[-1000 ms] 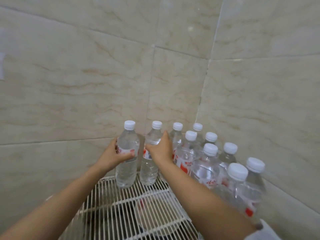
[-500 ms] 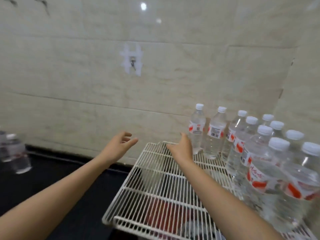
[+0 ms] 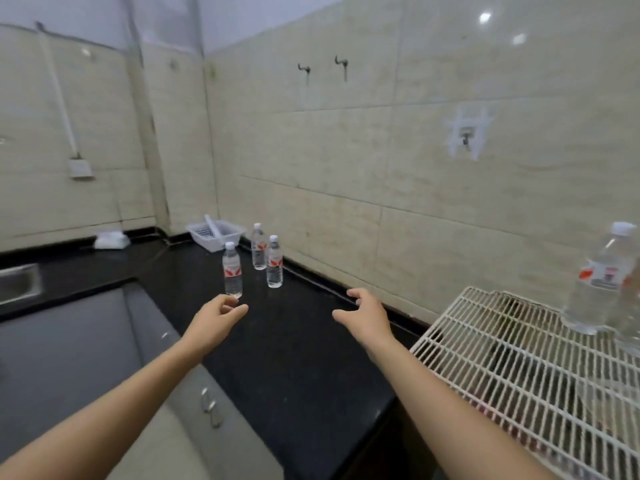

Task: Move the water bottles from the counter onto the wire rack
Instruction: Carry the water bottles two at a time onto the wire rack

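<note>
Three clear water bottles with white caps and red labels stand on the black counter [image 3: 294, 341]: the nearest bottle [image 3: 232, 270], a back bottle [image 3: 258, 247] and a right bottle [image 3: 274, 263]. My left hand [image 3: 216, 318] hovers open just short of the nearest bottle, holding nothing. My right hand [image 3: 363, 315] is open over the counter near the wall, also empty. The white wire rack [image 3: 502, 358] fills the lower right, and a placed bottle [image 3: 595, 285] stands on its far edge with more blurred beside it.
A white plastic basket [image 3: 214, 233] sits in the counter's far corner beside a white cloth [image 3: 110, 240]. A steel sink [image 3: 19, 284] is at the left edge. Grey cabinet fronts [image 3: 104, 358] lie below the counter. Tiled walls carry hooks [image 3: 341, 65].
Both hands let go of the bottles on the rack and swung left. The view turned from the rack corner to the counter, and my hands now reach toward the three bottles there.
</note>
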The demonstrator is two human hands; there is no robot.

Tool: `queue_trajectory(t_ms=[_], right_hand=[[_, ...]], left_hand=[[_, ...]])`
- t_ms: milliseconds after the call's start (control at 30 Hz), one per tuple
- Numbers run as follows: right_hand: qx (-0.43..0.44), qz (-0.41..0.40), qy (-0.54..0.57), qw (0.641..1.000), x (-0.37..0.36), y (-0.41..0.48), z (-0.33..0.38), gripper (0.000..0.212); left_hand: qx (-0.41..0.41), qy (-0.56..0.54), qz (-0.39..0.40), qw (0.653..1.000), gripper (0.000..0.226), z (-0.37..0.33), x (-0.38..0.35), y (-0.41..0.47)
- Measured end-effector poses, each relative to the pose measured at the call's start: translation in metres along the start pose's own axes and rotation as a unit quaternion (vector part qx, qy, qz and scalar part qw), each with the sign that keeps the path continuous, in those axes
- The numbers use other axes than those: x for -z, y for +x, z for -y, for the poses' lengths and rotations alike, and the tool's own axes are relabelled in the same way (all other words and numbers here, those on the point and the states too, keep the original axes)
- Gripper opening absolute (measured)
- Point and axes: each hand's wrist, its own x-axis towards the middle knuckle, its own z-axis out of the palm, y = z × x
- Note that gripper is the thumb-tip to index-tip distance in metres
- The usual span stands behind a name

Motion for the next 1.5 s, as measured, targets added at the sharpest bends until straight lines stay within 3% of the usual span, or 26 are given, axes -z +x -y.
queue_trajectory(t_ms=[333, 700, 933, 1233, 1500], right_hand=[[0.037, 0.057, -0.119, 0.991, -0.127, -0.060, 0.044, 0.056], [0.104, 0.155, -0.289, 0.939, -0.273, -0.116, 0.072, 0.060], [0.121, 0.198, -0.288, 0.929, -0.356, -0.063, 0.087, 0.061], [0.197, 0.251, -0.223, 0.921, -0.477, 0.074, 0.135, 0.061], [0.245, 0.253, -0.314, 0.882, -0.556, 0.174, 0.126, 0.060]], left_hand=[[0.015, -0.011, -0.041, 0.999, 0.030, 0.092, 0.139, -0.057], [0.100, -0.024, -0.062, 0.993, 0.034, 0.217, 0.240, -0.088], [0.116, -0.017, -0.080, 0.990, 0.033, 0.267, 0.276, -0.042], [0.117, 0.076, -0.105, 0.985, 0.039, 0.301, 0.328, 0.100], [0.155, 0.156, -0.082, 0.972, 0.042, 0.365, 0.342, 0.197]])
